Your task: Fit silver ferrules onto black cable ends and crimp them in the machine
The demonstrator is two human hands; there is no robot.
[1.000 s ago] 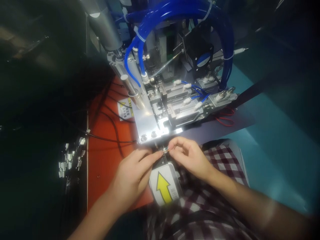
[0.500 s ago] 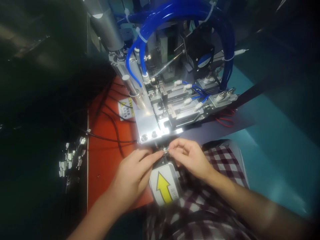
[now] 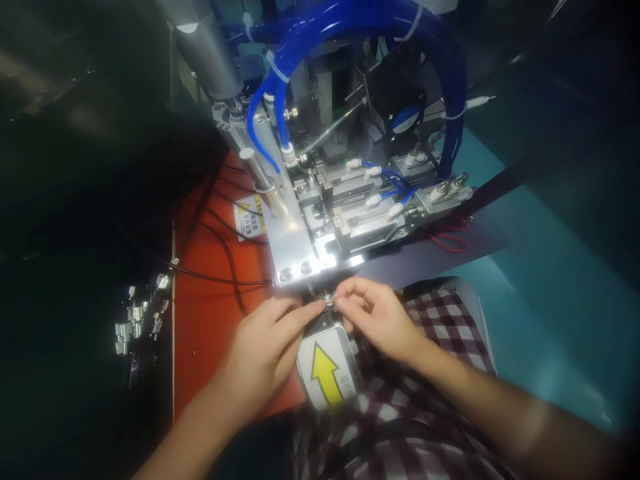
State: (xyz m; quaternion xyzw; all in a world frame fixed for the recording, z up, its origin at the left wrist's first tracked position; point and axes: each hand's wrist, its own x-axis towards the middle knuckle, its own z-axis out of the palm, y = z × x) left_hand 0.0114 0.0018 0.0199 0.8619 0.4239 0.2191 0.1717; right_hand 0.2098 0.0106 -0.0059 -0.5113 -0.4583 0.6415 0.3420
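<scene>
My left hand [image 3: 273, 337] reaches in from the left, its fingertips pressed against a small shiny part [image 3: 329, 301] at the front of the metal machine [image 3: 295, 247]. From the right, my right hand [image 3: 377, 313] pinches thin wires [image 3: 335, 298] that meet this part. The two hands' fingertips nearly touch. What lies under my left fingers is hidden, and the part is too small to name. Just below the fingertips is a white plate with a yellow arrow [image 3: 325, 373].
Thick blue tubes [image 3: 350, 23] arch over the machine. Black cables [image 3: 220, 275] cross the orange board [image 3: 200, 380], which bears a warning label [image 3: 250, 219]. Small shiny metal pieces [image 3: 135, 320] lie at the left. Red wires [image 3: 450, 241] hang at the right.
The whole view has shifted slightly, so the machine appears a little further left. Both hands keep nearly the same place and grip at the small part.
</scene>
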